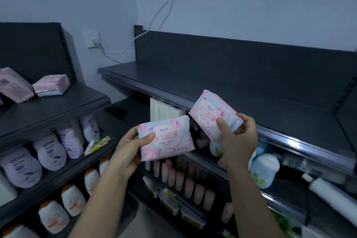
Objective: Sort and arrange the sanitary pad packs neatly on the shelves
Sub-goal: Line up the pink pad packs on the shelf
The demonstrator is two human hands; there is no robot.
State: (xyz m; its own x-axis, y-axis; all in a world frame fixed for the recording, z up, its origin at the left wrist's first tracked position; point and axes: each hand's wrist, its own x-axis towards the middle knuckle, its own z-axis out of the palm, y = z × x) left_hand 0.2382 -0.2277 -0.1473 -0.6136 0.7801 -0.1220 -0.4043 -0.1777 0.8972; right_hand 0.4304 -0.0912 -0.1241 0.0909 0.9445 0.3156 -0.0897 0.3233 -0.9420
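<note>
- here, the largest thing is the dark top shelf [222, 83] of the right-hand rack, running from the room corner out to the right edge of view.
- left of it stands a second dark rack. its upper board, the left shelf [63, 106], carries a flat pink pack [51, 85] and, just beside it, a leaning pink pack [13, 85], both askew.
- under the left shelf sits a row of lavender bottles [52, 152], and one level down a row of orange-capped bottles [73, 199].
- under the dark top shelf are a row of pinkish tubes [185, 181] and a pale blue bottle [264, 168], too blurred to say more.
- the left hand [129, 147] grasps the level pad pack [168, 139], thumb across its printed front and fingers behind. the pack is in the air in front of the racks, lower than the dark top shelf.
- the right hand [239, 139] grasps the tilted pad pack [210, 112] by its lower end, thumb on the front. its upper end rises in front of the dark top shelf's front edge, and the two held packs are near each other.
- a wall socket [93, 39] in the corner holds a plug, and a white cable [160, 11] climbs the wall.
</note>
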